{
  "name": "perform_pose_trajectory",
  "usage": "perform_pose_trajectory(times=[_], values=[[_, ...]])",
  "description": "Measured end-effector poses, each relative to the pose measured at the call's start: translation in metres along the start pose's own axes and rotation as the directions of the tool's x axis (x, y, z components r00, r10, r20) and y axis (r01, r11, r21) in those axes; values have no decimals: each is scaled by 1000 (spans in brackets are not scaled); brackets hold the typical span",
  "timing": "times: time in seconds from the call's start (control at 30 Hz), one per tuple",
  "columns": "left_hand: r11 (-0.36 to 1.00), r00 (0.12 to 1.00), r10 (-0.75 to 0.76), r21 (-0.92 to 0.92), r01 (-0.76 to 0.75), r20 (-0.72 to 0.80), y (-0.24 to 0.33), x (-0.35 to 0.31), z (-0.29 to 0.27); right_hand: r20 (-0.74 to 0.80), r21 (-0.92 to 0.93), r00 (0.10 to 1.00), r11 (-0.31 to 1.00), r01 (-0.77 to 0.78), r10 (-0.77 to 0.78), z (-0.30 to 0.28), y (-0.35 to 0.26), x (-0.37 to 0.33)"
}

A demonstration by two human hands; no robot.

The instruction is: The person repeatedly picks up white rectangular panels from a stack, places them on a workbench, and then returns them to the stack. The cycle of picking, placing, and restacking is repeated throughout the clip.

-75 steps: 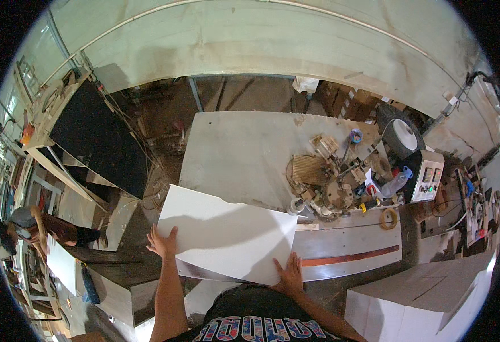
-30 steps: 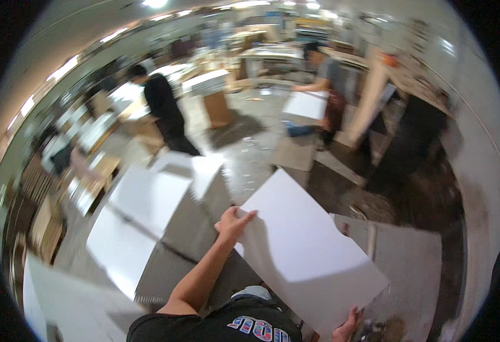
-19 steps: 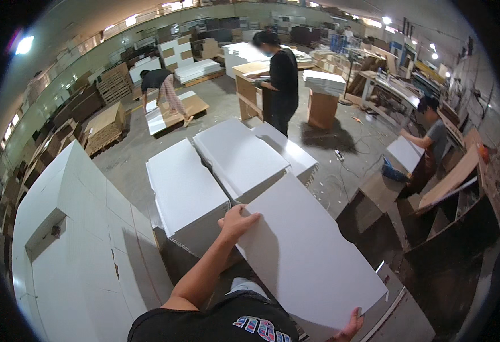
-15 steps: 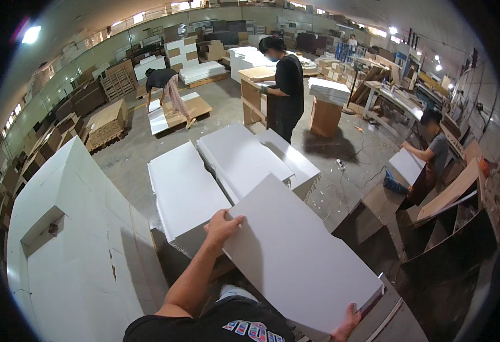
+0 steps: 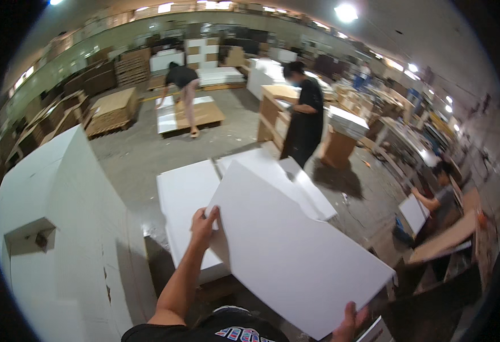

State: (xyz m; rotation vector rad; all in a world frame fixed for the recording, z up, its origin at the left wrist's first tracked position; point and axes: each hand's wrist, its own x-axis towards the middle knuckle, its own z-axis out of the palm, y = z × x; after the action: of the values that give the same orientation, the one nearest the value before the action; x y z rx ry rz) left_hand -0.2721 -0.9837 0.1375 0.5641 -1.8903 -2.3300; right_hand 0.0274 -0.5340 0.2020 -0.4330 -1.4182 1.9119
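Note:
A large white panel [image 5: 301, 256] with a shallow notch in its far long edge is held at a slant in front of my body. My left hand [image 5: 203, 225] is closed round its left edge, thumb on the upper face and the fingers mostly hidden beneath. At the near right corner my right hand [image 5: 350, 324] grips the lower edge, thumb up, its other fingers partly hidden. Just beyond lies a stack of white panels [image 5: 186, 191], partly covered by the held one. Further white panels [image 5: 255, 161] lie next to that stack.
A tall white block [image 5: 62, 273] with a square recess stands close on my left. One person [image 5: 307, 114] stands ahead by a wooden cabinet; another bends over boards [image 5: 201, 114] on the floor. A third, at right, holds a white panel [image 5: 414, 214] near brown boards [image 5: 444, 245].
The held panel has come up and now covers more of the stacks. Both hands keep hold of it. My view has turned and tilted, so the surroundings sit lower in the picture.

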Motion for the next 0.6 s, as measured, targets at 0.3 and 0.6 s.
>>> perform_pose_trajectory(times=[0.3, 0.6], values=[[533, 975, 197, -823, -196, -104, -66, 174, -22, 898, 161, 166, 655, 738, -407, 213, -71, 33], [491, 971, 197, -871, 22, 136, -60, 98, -81, 957, 271, -187, 467, 842, -220, 334, -22, -23]])
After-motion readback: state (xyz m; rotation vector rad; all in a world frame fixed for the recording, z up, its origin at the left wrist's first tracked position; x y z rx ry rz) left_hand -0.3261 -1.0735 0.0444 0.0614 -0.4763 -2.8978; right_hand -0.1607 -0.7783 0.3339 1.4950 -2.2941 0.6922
